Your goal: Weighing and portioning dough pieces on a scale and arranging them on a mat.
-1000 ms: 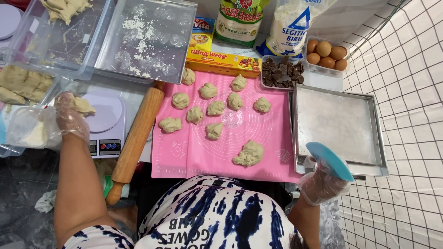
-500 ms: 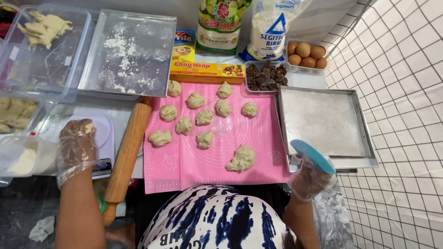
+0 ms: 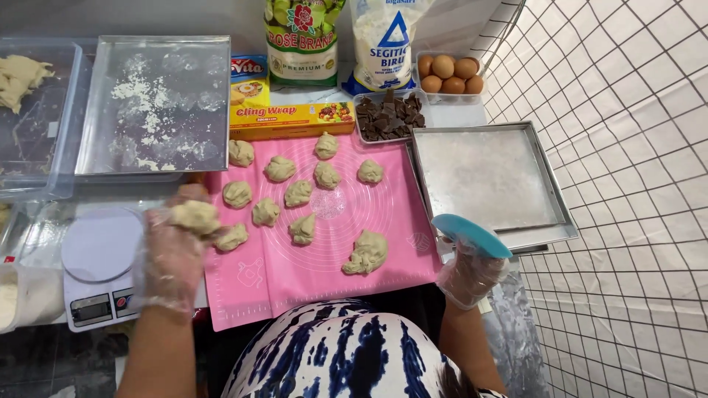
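Your gloved left hand cups a dough ball over the left edge of the pink mat, just beside the scale. Your gloved right hand grips a teal scraper off the mat's right edge, by the near corner of the tray. The dough looks soft, light and a little sticky; it should dent if squeezed, so cradle it from beneath. More balls sit toward the far edge, and a larger lump sits nearer you.

Both hands wear clear, crinkled plastic gloves; the top is white with navy tie-dye.
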